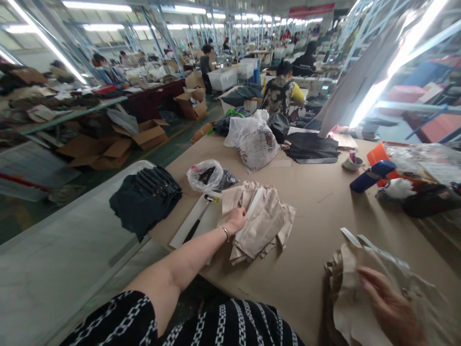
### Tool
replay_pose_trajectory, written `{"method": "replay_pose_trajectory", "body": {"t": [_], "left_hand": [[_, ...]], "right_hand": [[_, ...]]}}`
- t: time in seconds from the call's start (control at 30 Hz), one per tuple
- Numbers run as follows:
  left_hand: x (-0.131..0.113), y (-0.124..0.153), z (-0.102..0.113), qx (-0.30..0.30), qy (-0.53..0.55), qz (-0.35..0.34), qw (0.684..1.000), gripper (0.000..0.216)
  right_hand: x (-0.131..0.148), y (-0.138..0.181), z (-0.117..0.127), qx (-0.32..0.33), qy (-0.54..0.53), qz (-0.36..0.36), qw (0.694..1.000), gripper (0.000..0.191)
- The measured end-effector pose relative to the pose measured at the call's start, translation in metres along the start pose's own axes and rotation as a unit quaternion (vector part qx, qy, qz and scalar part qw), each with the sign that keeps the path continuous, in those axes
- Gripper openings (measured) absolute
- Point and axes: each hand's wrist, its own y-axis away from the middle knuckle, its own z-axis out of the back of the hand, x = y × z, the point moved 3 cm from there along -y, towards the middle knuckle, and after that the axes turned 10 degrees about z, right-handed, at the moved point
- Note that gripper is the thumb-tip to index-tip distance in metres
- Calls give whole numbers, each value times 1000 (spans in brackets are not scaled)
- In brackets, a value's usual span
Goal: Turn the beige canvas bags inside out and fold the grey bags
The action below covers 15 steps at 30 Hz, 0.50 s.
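The central fabric stack [268, 226] is beige, with a white strip [250, 214]. The right fabric pile [349, 288] is beige. The folded stack [144, 197] is dark blue-green; the tabletop [313, 221], tan. The hammer [195, 225] combines a black handle and a yellow tip. I observe white chain-link stripes on the worker's black garment [230, 327].

a blue bottle [372, 176] stands near a small bowl [352, 164] and an orange bin [378, 154] on the tabletop [317, 216]. a white bag [257, 149] sits near black cloth [311, 146] toward the far edge. open boxes [97, 151] lie on the floor [173, 144]; beyond, a person [279, 98] wears yellow sleeves [298, 93].
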Motion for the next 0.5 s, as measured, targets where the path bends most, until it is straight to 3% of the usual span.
{"method": "replay_pose_trajectory", "body": {"t": [0.07, 0.13, 0.27, 0.37, 0.5], "left_hand": [[-11, 13, 10, -19, -29, -40, 999, 13], [-23, 27, 21, -35, -53, -82, 995, 17], [-42, 54, 35, -52, -87, -165, 981, 20], [-51, 74, 40, -66, -99, -226, 967, 24], [-53, 91, 45, -93, -115, -307, 940, 23]], "right_hand": [[37, -31, -37, 12, -46, 96, 994, 26], [85, -65, -68, 65, -46, 190, 978, 24], [168, -118, -95, 145, 101, 324, 930, 36], [190, -142, -103, 171, 221, 362, 889, 41], [186, -150, -110, 206, 288, 394, 849, 15]]}}
